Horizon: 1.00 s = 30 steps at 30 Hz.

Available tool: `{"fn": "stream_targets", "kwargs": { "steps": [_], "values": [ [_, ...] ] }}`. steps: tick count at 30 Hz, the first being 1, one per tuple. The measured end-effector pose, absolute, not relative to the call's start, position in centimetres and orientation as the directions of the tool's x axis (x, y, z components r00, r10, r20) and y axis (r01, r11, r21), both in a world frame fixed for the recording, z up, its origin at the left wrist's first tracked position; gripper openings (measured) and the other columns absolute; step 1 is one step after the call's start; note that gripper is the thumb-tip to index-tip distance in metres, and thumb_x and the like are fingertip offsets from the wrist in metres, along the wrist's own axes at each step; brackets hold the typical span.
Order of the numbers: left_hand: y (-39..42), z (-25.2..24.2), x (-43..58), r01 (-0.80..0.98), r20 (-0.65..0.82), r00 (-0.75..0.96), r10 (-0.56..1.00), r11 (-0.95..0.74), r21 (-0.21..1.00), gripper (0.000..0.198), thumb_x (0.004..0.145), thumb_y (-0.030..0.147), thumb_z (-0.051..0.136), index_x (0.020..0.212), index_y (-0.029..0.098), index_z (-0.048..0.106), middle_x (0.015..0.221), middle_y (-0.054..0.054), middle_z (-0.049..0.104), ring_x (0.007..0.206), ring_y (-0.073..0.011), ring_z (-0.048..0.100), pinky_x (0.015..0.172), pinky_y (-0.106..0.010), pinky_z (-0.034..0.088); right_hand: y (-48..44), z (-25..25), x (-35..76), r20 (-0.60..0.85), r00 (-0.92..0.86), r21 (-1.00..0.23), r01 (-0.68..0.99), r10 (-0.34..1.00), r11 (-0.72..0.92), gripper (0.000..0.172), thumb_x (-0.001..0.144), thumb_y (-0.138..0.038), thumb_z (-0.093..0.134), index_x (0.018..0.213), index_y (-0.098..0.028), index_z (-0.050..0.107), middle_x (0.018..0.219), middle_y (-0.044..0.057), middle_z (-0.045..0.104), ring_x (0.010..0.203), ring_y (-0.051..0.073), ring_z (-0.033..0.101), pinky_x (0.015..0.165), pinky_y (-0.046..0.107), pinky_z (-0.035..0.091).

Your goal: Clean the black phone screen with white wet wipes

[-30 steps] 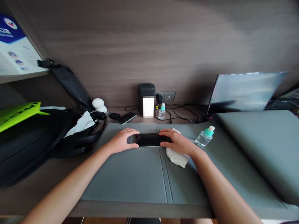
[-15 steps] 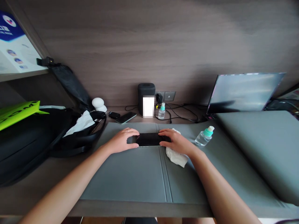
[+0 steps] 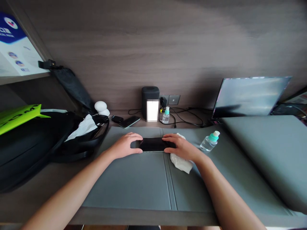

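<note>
A black phone [image 3: 152, 144] lies screen-up on the grey desk mat [image 3: 134, 182]. My left hand [image 3: 126, 145] grips its left end, fingers curled over the edge. Its right end is held by my right hand [image 3: 180, 146], whose palm rests on a crumpled white tissue [image 3: 181, 162]. A small clear bottle with a teal cap [image 3: 209, 141] lies on its side just right of my right hand.
A black backpack [image 3: 40, 140] with a white tissue sits at left. At the back wall stand a black speaker [image 3: 150, 99], another small bottle [image 3: 166, 115], a second phone [image 3: 129, 121], cables and a white lamp [image 3: 102, 108]. A laptop [image 3: 249, 95] and a grey cushion [image 3: 271, 150] fill the right.
</note>
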State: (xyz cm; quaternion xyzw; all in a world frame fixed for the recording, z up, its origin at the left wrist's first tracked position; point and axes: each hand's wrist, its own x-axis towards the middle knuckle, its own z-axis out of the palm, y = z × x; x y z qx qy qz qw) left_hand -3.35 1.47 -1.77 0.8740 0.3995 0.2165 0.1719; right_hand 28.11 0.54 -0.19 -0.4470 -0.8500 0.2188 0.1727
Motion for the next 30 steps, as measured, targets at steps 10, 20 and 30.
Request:
{"fn": "stream_targets", "kwargs": {
  "steps": [10,20,30],
  "values": [
    [1.26,-1.68,-3.17,0.633,0.240,0.563,0.791,-0.599,0.490,0.044,0.080,0.040,0.074,0.120,0.027,0.062,0.124,-0.003,0.064,0.117,-0.0244,0.058,0.104,-0.041,0.044,0.46,-0.04,28.10,0.107,-0.542,-0.520,0.684,0.834,0.511,0.050,0.083,-0.039,0.071,0.130,-0.024,0.062,0.139,0.010,0.055,0.126,0.029,0.051,0.109,0.046,0.039],
    [1.16,-1.30,-2.99,0.645,0.246,0.557,0.793,-0.600,0.473,0.044,0.079,0.039,0.076,0.119,0.027,0.063,0.124,-0.003,0.066,0.117,-0.0237,0.058,0.103,-0.040,0.045,0.59,-0.29,28.27,0.091,-0.540,-0.519,0.692,0.837,0.503,0.051,0.082,-0.038,0.072,0.130,-0.024,0.062,0.142,0.010,0.053,0.128,0.030,0.050,0.111,0.046,0.038],
    [1.19,-1.41,-3.09,0.634,0.237,0.570,0.787,-0.605,0.482,0.040,0.079,0.039,0.074,0.116,0.027,0.063,0.123,-0.003,0.065,0.116,-0.0244,0.059,0.103,-0.040,0.045,0.51,-0.20,28.06,0.106,-0.539,-0.539,0.675,0.835,0.504,0.049,0.082,-0.039,0.071,0.128,-0.024,0.064,0.139,0.010,0.055,0.127,0.030,0.051,0.109,0.046,0.039]
  ]
}}
